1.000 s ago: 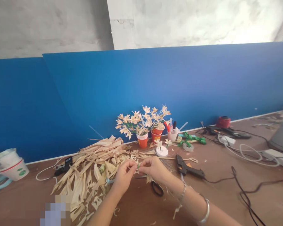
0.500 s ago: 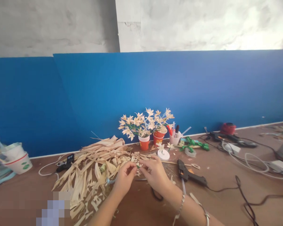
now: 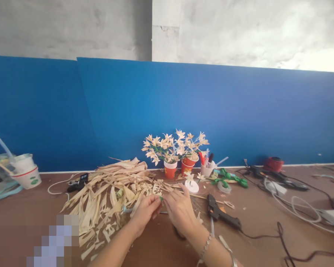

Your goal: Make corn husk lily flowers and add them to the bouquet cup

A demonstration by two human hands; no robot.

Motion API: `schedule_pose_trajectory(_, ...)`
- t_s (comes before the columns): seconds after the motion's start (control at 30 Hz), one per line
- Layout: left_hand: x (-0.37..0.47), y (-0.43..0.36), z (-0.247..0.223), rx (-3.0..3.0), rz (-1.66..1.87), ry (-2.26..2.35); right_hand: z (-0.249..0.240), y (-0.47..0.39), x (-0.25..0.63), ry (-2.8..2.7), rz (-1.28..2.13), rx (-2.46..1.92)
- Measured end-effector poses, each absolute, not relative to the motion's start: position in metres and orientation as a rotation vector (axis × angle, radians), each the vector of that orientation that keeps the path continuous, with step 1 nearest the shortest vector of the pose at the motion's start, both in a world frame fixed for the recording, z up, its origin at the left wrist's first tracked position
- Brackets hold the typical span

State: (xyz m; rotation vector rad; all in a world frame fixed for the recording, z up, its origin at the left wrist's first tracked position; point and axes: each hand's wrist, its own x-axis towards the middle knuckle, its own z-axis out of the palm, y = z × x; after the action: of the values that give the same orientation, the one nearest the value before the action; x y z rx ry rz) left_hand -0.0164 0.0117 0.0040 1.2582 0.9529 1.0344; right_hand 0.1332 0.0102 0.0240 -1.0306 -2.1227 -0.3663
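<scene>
Green and tiny, a wrapped piece (image 3: 161, 198) is sitting between both hands' fingertips above the brown table (image 3: 150, 246), its long axis too small to tell. The left hand (image 3: 147, 213) and right hand (image 3: 180, 208) are pinching it; dry beige husk strips (image 3: 100, 200) are crowding the left, a black glue gun (image 3: 222, 213) the right.

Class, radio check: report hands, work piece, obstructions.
Both hands meeting at small green piece. Husks beside left hand. Glue gun right of right hand; nothing visibly blocking.
</scene>
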Motion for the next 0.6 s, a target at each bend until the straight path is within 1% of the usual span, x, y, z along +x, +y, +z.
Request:
schedule_pose_trajectory(0.33,-0.016,0.009,0.004,1.169,1.110,0.950,0.009,0.011,0.132,-2.011,-0.206,-1.032)
schedule_pose_trajectory(0.6,-0.013,0.012,-0.002,1.188,1.146,1.136,0.005,0.011,0.131,-2.010,-0.328,-1.022)
